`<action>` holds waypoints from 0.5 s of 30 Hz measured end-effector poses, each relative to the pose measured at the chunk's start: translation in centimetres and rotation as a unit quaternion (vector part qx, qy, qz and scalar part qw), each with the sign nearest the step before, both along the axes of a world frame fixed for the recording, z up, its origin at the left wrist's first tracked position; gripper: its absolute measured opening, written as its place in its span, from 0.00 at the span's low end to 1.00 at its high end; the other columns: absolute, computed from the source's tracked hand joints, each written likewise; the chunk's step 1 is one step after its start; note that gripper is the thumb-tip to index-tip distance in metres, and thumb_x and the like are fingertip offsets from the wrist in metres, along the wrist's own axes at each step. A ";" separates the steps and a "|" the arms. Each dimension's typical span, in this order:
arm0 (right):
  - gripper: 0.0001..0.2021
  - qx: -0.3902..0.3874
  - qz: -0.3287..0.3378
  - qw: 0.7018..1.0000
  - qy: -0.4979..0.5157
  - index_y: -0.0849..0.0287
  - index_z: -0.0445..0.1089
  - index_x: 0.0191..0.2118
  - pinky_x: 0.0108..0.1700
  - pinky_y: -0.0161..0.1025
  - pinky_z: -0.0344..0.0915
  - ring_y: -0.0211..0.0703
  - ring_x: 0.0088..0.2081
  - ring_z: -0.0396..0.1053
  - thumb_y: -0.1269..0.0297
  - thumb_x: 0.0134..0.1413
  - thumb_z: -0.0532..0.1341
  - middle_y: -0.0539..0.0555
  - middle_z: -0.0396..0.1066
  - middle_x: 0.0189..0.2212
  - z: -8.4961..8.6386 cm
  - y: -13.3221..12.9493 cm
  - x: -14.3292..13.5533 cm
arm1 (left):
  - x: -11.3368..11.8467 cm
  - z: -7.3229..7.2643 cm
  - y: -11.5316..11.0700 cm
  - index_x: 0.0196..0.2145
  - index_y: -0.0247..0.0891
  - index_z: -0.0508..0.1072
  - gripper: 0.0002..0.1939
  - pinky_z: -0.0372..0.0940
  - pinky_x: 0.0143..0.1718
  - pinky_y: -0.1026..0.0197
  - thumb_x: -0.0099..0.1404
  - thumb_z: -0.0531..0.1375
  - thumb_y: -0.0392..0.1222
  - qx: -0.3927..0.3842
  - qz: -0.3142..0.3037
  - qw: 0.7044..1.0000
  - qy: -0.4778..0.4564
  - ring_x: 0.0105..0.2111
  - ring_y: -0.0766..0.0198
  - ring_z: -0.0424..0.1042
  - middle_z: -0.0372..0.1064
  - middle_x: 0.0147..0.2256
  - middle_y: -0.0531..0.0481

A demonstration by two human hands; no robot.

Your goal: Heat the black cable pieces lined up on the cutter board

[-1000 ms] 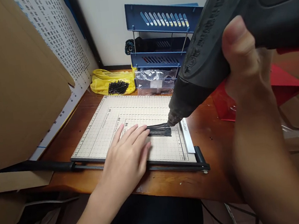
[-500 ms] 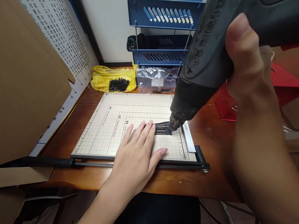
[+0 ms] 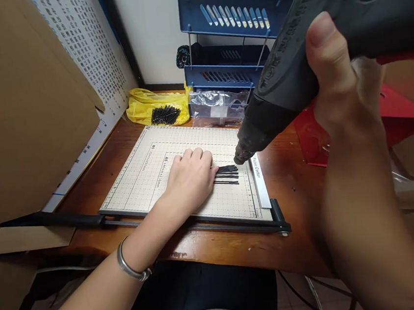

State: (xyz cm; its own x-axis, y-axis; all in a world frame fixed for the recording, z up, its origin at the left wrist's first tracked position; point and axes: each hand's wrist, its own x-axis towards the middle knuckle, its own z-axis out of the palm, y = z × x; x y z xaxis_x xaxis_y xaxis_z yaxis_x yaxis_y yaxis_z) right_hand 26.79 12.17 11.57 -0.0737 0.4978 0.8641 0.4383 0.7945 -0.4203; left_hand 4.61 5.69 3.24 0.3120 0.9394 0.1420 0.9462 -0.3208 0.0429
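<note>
My right hand is wrapped around a large black heat gun, its nozzle tilted down to the left. That nozzle is just above the right ends of several thin black strips. They lie side by side on the cream gridded board of a paper cutter. Over their left part, my left hand is closed, knuckles up and fingers curled, with the thumb side against the strips. The strips' left ends are hidden under it.
A yellow plastic bag with a pile of short black pieces lies behind the board. Beside it are a clear plastic bag and a blue tiered rack. The cutter's blade handle points left; a red bag is at right.
My left hand has gone from lying flat with fingers stretched to curled over the strips. One strip now lies apart from the others. The nozzle has risen slightly.
</note>
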 end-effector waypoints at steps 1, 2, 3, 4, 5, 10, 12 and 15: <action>0.17 0.008 0.009 1.000 -0.003 0.47 0.74 0.56 0.75 0.40 0.54 0.39 0.67 0.63 0.48 0.68 0.58 0.40 0.71 0.55 -0.1 0.2 0.1 | 0.0 0.0 -0.1 0.45 0.34 0.74 0.14 0.66 0.45 0.48 0.78 0.52 0.44 0.002 0.006 1.000 0.004 0.47 0.47 0.71 0.74 0.47 0.39; 0.18 0.012 0.016 1.000 -0.009 0.48 0.73 0.57 0.75 0.40 0.54 0.39 0.66 0.63 0.49 0.68 0.58 0.41 0.71 0.56 -0.1 0.3 0.3 | 0.0 0.0 -0.3 0.46 0.33 0.74 0.15 0.66 0.46 0.48 0.78 0.51 0.44 0.004 0.009 1.000 0.002 0.47 0.47 0.71 0.74 0.47 0.39; 0.18 0.013 0.022 1.000 -0.016 0.49 0.73 0.58 0.74 0.40 0.54 0.39 0.66 0.63 0.50 0.69 0.58 0.41 0.70 0.56 -0.2 0.5 0.4 | -0.1 0.0 -0.8 0.48 0.33 0.74 0.16 0.67 0.48 0.47 0.79 0.49 0.43 0.007 0.006 1.000 -0.007 0.48 0.47 0.71 0.74 0.49 0.39; 0.19 0.012 0.024 0.999 -0.018 0.49 0.72 0.59 0.74 0.41 0.54 0.39 0.66 0.63 0.50 0.69 0.58 0.41 0.70 0.57 -0.2 0.5 0.5 | -0.2 0.0 -1.5 0.51 0.32 0.73 0.17 0.66 0.52 0.46 0.79 0.48 0.44 0.011 -0.004 1.000 -0.018 0.51 0.47 0.71 0.74 0.52 0.39; 0.19 0.011 0.025 1.000 -0.010 0.49 0.73 0.59 0.74 0.41 0.54 0.40 0.66 0.63 0.50 0.68 0.58 0.41 0.70 0.58 -0.1 0.5 0.4 | -0.4 -0.2 -2.2 0.55 0.32 0.72 0.19 0.64 0.57 0.44 0.80 0.47 0.44 0.014 -0.023 0.999 -0.031 0.54 0.48 0.70 0.73 0.55 0.39; 0.16 -0.003 0.036 0.998 0.055 0.41 0.76 0.56 0.73 0.40 0.57 0.43 0.66 0.64 0.50 0.65 0.62 0.40 0.73 0.56 0.3 -0.2 -0.7 | -0.5 -1.4 -4.5 0.67 0.28 0.62 0.30 0.45 0.72 0.40 0.81 0.44 0.53 0.006 -0.100 0.994 -0.035 0.70 0.48 0.56 0.59 0.69 0.39; 0.16 0.002 0.043 0.998 0.056 0.40 0.76 0.56 0.73 0.38 0.58 0.41 0.65 0.66 0.51 0.65 0.62 0.39 0.73 0.55 0.4 -0.3 -0.8 | -0.3 -1.3 -4.0 0.65 0.30 0.66 0.26 0.45 0.72 0.41 0.81 0.44 0.49 0.007 -0.097 0.994 -0.049 0.67 0.50 0.60 0.63 0.67 0.41; 0.18 -0.006 0.033 0.997 0.068 0.39 0.76 0.57 0.72 0.39 0.60 0.42 0.65 0.66 0.49 0.63 0.64 0.38 0.74 0.54 0.3 -0.1 -0.5 | -0.7 -0.5 -2.4 0.58 0.33 0.72 0.20 0.54 0.68 0.42 0.79 0.51 0.46 0.000 -0.107 0.991 -0.081 0.59 0.50 0.69 0.72 0.59 0.41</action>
